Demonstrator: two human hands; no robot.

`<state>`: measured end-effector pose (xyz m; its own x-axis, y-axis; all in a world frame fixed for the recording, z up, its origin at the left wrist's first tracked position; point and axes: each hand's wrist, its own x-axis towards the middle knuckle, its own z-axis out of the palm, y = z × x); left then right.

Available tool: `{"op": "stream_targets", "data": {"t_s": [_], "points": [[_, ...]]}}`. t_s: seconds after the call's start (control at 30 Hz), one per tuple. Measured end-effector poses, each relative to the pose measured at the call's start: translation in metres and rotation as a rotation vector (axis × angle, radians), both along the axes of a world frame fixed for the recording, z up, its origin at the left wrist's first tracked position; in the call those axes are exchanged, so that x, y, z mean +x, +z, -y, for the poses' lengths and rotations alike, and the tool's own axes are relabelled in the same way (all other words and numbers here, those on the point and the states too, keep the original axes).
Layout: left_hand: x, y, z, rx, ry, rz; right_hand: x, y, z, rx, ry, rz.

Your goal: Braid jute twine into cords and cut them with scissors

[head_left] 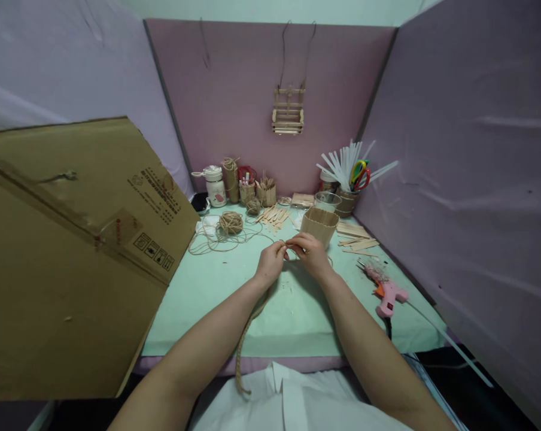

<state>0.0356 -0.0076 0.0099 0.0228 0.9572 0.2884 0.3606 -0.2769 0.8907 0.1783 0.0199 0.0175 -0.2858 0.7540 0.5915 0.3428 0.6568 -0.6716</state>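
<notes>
Above the middle of the table, my left hand and my right hand meet at the fingertips. Both are closed in a pinch on jute twine. From under the left hand a braided twine cord runs down over the table's front edge onto the lap. Just behind the right hand stands a wooden craft-stick container. A ball of twine lies farther left, loose strands spread around it. The fingers hide most of the twine between them.
A pink glue gun with a long glue stick lies right. Craft sticks are scattered at the back; more sticks lie right. A white bottle and scissors stand behind. A large cardboard sheet leans left.
</notes>
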Motion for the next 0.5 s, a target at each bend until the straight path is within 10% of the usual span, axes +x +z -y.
{"op": "stream_targets", "data": {"t_s": [0.5], "points": [[0.0017, 0.0017, -0.002, -0.208, -0.261, 0.293, -0.0052, 0.0017, 0.0023, -0.586, -0.007, -0.377]]}}
